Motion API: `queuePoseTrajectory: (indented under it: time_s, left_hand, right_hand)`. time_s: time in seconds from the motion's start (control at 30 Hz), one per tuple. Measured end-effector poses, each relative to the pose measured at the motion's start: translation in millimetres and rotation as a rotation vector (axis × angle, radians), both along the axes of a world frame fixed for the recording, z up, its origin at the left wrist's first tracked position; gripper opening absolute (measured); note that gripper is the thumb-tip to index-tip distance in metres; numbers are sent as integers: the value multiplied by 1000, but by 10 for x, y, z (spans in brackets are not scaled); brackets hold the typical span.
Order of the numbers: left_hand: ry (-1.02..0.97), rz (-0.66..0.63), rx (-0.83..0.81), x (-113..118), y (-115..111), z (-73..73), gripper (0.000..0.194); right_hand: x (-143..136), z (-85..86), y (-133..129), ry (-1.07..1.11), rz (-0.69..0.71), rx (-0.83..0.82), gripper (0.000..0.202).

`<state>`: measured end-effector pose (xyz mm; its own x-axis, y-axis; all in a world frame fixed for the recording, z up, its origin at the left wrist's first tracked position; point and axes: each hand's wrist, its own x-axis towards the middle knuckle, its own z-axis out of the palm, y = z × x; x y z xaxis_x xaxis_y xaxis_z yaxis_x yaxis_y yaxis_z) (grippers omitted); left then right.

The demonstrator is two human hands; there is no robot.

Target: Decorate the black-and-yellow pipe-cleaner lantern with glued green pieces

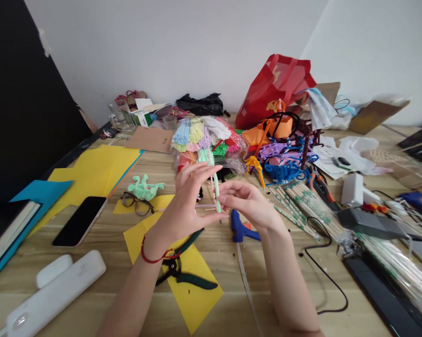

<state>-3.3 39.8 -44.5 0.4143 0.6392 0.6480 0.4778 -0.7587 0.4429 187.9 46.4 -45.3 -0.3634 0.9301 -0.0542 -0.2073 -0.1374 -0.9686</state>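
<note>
My left hand (189, 199) holds a light green fuzzy strip (216, 187) between its thumb at the bottom and its fingers at the top. The strip stands upright near the middle of the view. On the right, my right hand (242, 201) pinches the same strip at its lower part with fingertips and thumb. Thin pink strips (210, 157) show beside it, partly hidden by the fingers. A light green fuzzy shape (144, 188) lies to the left, near a pair of glasses (136, 204).
Below my hands, dark green pliers (196, 281) lie on yellow paper (193, 309). A blue glue gun (240, 227) is beside my right wrist. Bundles of coloured strips (196, 133) and a red bag (270, 89) stand behind. A phone (80, 221) lies left.
</note>
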Motion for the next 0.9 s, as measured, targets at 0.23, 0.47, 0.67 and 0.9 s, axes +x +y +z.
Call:
queuePoseTrajectory:
  time_s: [0.23,0.47,0.67,0.9]
  left_hand:
    - [9,37,37,-77,3,61,78]
    - [-172,-22,-72,-84,-60,121,46]
    - [-351,-69,-79,20,-131,156,22]
    - [-229,-66,50,69,-160,172,12]
  right_hand:
    - [47,47,-41,68,6,91,26]
    - [49,191,-206,43,-7,270,21]
    - [46,227,-244,24,-114,335,15]
    - [-4,202,-212,54,-190,330,10]
